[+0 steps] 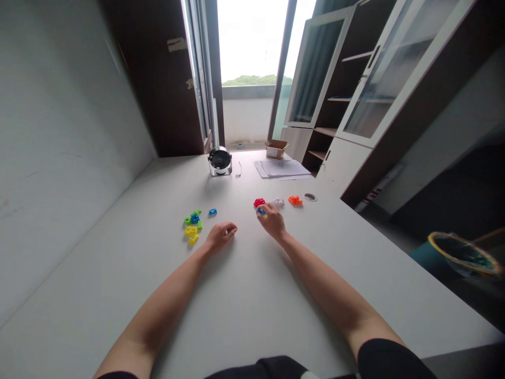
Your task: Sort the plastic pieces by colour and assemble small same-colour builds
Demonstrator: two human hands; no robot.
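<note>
My right hand [271, 218] is closed on a small blue plastic piece [260, 211], pinched at the fingertips. A bit of yellow shows beneath those fingers, too small to name. Just beyond the hand lies a cluster of red plastic pieces [259, 202], with white or clear pieces [279, 202] beside it, partly hidden by the hand. My left hand [222, 235] rests on the table with its fingers curled in and nothing visible in them. To its left are yellow pieces [191, 230], green pieces [187, 221] and blue pieces [194, 218]. One separate blue piece [213, 211] lies above it.
Orange pieces [295, 200] and a roll of tape [310, 197] lie to the right on the white table [244, 295]. Farther back are a round black-and-silver device [220, 159], a bent wire [239, 169], paper sheets [282, 168] and an open cardboard box [276, 149].
</note>
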